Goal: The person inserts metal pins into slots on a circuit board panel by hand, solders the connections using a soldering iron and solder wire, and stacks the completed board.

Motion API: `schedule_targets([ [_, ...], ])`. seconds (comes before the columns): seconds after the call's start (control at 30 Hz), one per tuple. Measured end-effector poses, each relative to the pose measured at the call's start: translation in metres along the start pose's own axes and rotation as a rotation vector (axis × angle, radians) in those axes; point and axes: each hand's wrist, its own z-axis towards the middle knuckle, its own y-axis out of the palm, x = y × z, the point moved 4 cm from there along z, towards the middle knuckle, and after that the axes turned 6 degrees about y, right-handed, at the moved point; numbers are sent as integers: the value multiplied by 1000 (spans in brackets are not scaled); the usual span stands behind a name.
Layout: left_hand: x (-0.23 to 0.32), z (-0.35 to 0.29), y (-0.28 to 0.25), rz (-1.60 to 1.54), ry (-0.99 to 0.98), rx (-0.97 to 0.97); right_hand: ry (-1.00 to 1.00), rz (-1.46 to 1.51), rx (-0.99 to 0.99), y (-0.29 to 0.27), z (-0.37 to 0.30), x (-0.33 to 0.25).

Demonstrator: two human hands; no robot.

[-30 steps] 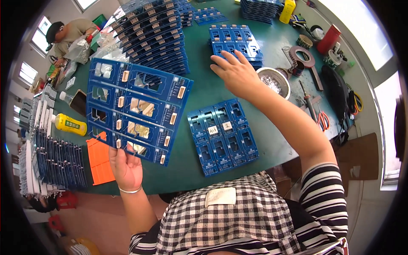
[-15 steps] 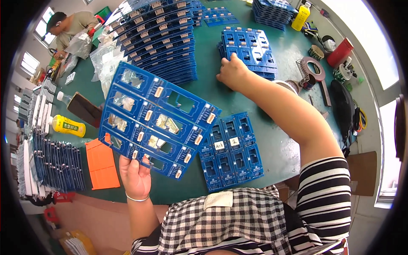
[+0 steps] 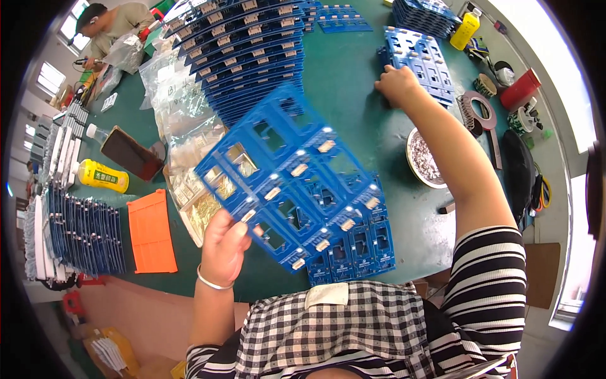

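Observation:
My left hand [image 3: 226, 249] pinches a large blue circuit board panel [image 3: 291, 186] by its near left edge and holds it tilted above the table. White connectors dot the panel, and it has several cut-out windows. Farther off, my right hand [image 3: 398, 87], fingers curled, grips the near left corner of a stack of blue circuit boards [image 3: 420, 60]; its fingertips are partly hidden. Another blue board panel [image 3: 360, 246] lies on the table near my apron, partly covered by the raised one.
A tall stack of blue boards [image 3: 252, 57] and clear plastic bags [image 3: 173, 95] stand behind the held panel. At left are a phone [image 3: 131, 153], a yellow bottle [image 3: 101, 175] and an orange tray [image 3: 151, 234]. A bowl of small parts [image 3: 424, 158] sits beneath my right forearm.
The held panel has swung right and turned, uncovering bags and small parts behind it. My right hand and the far board stack have moved right and away, uncovering the bowl.

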Motion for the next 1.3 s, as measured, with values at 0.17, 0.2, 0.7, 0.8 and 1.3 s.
schedule_targets([
  [0.17,-13,46,26,-50,-189,-118,36,189,177,-20,-40,22],
  [0.2,-17,58,32,-35,-213,-162,104,381,412,-38,-59,28],
  [0.7,-28,159,86,171,-213,-189,399,2476,290,-14,-150,36],
  [0.8,-16,128,62,346,-122,-215,426,2361,265,-15,-96,42],
  [1.3,-11,43,-15,338,-133,-82,709,1770,42,39,10,-20],
])
